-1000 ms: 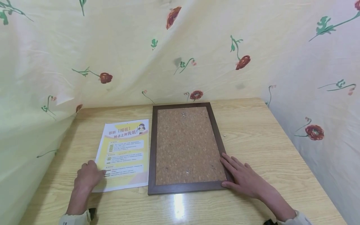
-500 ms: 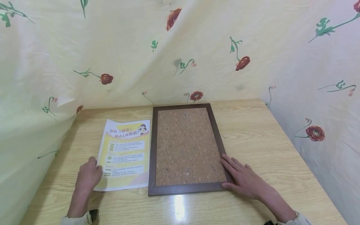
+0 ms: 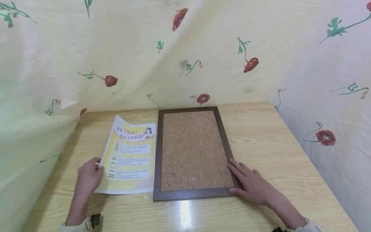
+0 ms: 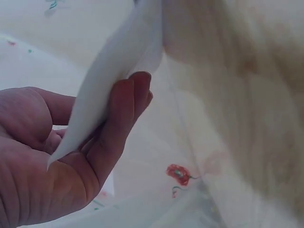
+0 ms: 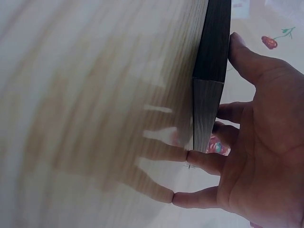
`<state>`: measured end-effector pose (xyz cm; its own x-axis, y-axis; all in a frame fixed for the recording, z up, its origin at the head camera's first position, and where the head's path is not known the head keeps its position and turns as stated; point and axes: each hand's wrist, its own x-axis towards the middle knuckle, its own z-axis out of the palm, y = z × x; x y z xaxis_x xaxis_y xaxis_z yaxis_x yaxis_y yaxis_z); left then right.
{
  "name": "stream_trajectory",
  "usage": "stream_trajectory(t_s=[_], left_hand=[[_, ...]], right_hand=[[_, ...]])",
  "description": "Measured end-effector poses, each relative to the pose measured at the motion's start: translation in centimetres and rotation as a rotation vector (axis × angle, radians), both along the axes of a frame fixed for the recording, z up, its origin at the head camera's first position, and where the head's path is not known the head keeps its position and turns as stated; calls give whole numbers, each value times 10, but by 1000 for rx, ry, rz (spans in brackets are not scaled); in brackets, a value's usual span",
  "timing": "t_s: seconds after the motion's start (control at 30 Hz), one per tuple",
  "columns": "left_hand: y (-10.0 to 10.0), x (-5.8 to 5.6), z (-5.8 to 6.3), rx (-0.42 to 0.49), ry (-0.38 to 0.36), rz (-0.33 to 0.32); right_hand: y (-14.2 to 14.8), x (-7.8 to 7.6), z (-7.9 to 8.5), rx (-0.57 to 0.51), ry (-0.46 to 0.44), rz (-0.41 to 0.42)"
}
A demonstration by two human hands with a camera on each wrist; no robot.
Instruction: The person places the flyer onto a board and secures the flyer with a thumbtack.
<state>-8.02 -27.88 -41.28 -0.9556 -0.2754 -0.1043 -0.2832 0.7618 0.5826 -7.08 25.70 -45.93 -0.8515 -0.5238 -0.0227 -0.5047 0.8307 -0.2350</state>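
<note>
A yellow and white printed poster (image 3: pixel 131 162) lies left of a cork board (image 3: pixel 192 148) with a dark brown frame. My left hand (image 3: pixel 89 176) grips the poster's left edge, and that side is lifted and bowed off the table. In the left wrist view the white back of the poster (image 4: pixel 97 90) curves between thumb and fingers. My right hand (image 3: pixel 255 187) rests at the board's near right corner with its fingers spread. Thumb and fingers lie along the frame (image 5: pixel 207 111) in the right wrist view, and two fingertips (image 5: pixel 183 197) reach the tabletop.
The light wood table (image 3: pixel 261 135) carries the board and poster. A small round pale thing (image 3: pixel 232 140) lies just right of the board. Cream floral cloth (image 3: pixel 130 58) hangs behind the table and along both sides.
My left hand has taken hold of the poster's left edge and raised it, so the sheet now bows and its far left corner stands up. My right hand has stayed on the board.
</note>
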Motion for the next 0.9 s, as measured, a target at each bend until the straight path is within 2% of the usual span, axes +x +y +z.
stream_trajectory(t_s=[0.27, 0.63, 0.9], left_hand=[[-5, 6, 15, 46, 67, 58], [-10, 14, 33, 288, 47, 123], [-7, 16, 40, 373, 80, 165]], right_hand=[[0, 0, 1, -5, -12, -10], [-1, 1, 2, -19, -14, -11], [-2, 1, 2, -22, -16, -14]])
